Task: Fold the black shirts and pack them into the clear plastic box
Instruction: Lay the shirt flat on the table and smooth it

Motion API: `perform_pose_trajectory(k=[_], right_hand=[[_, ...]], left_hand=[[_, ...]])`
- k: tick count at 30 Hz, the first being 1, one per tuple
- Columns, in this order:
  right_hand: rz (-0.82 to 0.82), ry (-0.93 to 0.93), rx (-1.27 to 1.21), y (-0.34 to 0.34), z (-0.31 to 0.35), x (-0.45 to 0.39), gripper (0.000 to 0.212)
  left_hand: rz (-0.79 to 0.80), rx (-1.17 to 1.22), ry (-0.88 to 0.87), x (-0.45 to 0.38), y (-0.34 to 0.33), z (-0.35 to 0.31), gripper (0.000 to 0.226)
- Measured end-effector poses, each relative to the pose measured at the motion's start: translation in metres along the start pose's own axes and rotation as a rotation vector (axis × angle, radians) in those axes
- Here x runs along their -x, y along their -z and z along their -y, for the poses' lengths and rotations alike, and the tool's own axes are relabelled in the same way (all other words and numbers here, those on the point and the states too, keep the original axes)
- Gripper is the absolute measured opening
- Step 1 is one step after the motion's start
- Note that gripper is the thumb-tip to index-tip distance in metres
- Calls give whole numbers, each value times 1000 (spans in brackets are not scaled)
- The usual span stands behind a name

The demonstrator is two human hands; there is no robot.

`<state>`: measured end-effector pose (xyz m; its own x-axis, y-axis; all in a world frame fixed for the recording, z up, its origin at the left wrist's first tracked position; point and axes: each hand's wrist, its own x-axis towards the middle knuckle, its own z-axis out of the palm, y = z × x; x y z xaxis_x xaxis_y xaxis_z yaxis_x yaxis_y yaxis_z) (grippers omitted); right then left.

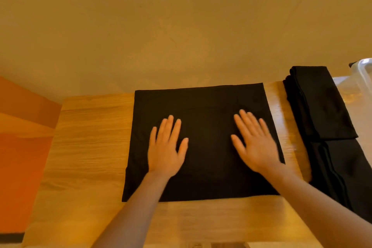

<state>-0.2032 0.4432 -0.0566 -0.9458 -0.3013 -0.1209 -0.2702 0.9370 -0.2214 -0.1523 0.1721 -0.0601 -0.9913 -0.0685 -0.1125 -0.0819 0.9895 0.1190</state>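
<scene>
A black shirt [203,106] lies flat as a wide rectangle in the middle of the wooden table [86,147]. My left hand [167,149] rests palm down on its left half, fingers straight and spread. On the right half my right hand [255,145] lies flat the same way, slightly blurred. A folded black shirt [320,102] sits at the table's right side, with more black cloth [346,171] in front of it. The clear plastic box [365,72] shows only as a corner at the far right edge.
A plain tan wall [181,16] rises right behind the table's far edge. An orange surface [22,147] lies beyond the table's left edge. Bare wood shows to the left of the flat shirt and along the near edge.
</scene>
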Motion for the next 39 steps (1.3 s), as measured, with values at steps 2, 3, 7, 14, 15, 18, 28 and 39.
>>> perform_pose_trajectory(k=[2, 3, 7, 14, 15, 18, 28, 39], right_hand=[[1, -96, 7, 7, -31, 12, 66], [0, -123, 3, 9, -42, 16, 68], [-27, -159, 30, 14, -37, 25, 67], [-26, 132, -29, -18, 64, 87, 58], [-9, 134, -12, -24, 60, 99, 59], [-5, 86, 9, -25, 30, 125, 60], [30, -38, 1, -14, -19, 184, 71], [11, 50, 87, -22, -23, 246, 69]], left_hand=[[-11, 2, 97, 13, 1, 34, 65], [-2, 4, 140, 19, 2, 48, 67], [-6, -34, 219, 38, 8, 53, 70], [26, 40, -121, 92, -7, -37, 58], [34, 34, -109, 102, -11, -32, 58], [20, 24, -62, 129, -17, 3, 59], [26, -7, -3, 179, -17, 71, 66], [-63, -48, -159, 250, -17, 98, 63]])
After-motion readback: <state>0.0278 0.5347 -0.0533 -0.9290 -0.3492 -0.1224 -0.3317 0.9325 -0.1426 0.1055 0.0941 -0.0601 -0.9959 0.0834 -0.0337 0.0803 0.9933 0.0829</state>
